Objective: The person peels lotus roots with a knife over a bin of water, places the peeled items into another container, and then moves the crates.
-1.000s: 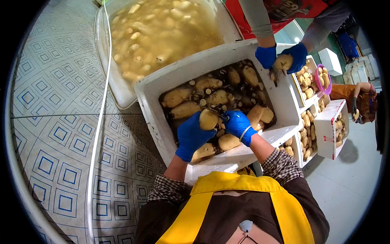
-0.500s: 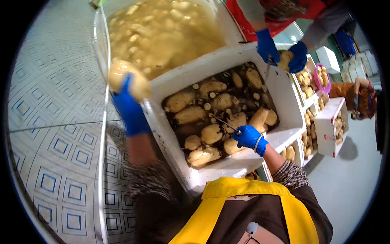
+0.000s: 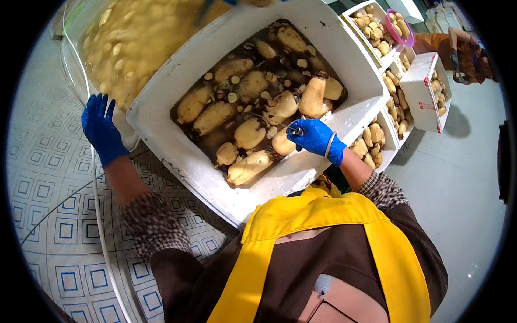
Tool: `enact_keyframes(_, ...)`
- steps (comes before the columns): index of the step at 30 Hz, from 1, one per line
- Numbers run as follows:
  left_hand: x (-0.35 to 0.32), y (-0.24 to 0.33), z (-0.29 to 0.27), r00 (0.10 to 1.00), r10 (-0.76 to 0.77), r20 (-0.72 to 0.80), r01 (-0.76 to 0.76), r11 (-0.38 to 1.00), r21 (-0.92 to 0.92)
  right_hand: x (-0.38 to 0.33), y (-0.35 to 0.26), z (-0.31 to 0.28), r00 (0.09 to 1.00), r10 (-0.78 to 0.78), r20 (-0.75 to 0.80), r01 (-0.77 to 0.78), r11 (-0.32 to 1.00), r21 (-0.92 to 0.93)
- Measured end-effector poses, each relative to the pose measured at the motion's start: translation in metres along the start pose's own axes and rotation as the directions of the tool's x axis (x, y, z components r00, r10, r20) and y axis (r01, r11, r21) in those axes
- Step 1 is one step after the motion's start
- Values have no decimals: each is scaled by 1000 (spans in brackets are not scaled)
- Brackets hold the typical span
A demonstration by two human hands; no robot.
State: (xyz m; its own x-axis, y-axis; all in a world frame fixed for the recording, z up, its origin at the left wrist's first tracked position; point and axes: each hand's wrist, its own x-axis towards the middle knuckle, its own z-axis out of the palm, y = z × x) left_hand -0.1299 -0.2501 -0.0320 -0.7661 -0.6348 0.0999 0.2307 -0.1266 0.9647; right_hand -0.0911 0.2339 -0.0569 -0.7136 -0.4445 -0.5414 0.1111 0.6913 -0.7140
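My left hand (image 3: 102,126), in a blue glove, is held out with fingers spread and nothing in it, at the near left edge of the tub of cloudy yellowish water (image 3: 86,59). Many peeled lotus roots (image 3: 116,48) lie in that water. My right hand (image 3: 315,137), also gloved in blue, is closed round a thin-bladed knife (image 3: 277,123), its blade pointing left over the white foam box (image 3: 177,78). In the box's dark water lie several brownish lotus roots (image 3: 249,133) and cut-off end pieces (image 3: 232,97). One lotus root (image 3: 313,96) leans tilted beside my right hand.
On the right stand foam boxes filled with lotus roots (image 3: 374,142) and a pink basin (image 3: 407,39). A person in orange-brown clothing (image 3: 468,54) is at the far right. A white hose (image 3: 98,215) runs along the patterned floor at left.
My left hand has let go of the lotus root it held and its fingers have spread. My view has shifted; the co-worker's gloved hands across the box have mostly left it. The knife stays in my right hand.
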Motion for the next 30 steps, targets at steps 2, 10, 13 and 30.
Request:
enact_keyframes(2, -43, 15, 54, 975, 128, 182, -182, 928, 325, -2, 5, -2, 999, -22, -48, 29, 987, 158)
enact_keyframes(10, -177, -89, 143, 349, -887, 302, -337, 181, 924, -19, 10, -25, 977, -93, -191, 174, 864, 472)
enact_keyframes(13, -203, -141, 139, 427, -839, 338, -207, 273, 939, -23, 23, -22, 943, -89, -319, 250, 824, 508)
enact_keyframes(30, -195, 8, 173, 698, -316, 643, -714, -230, 662, -25, 37, -20, 855, -257, -451, 450, 798, 400)
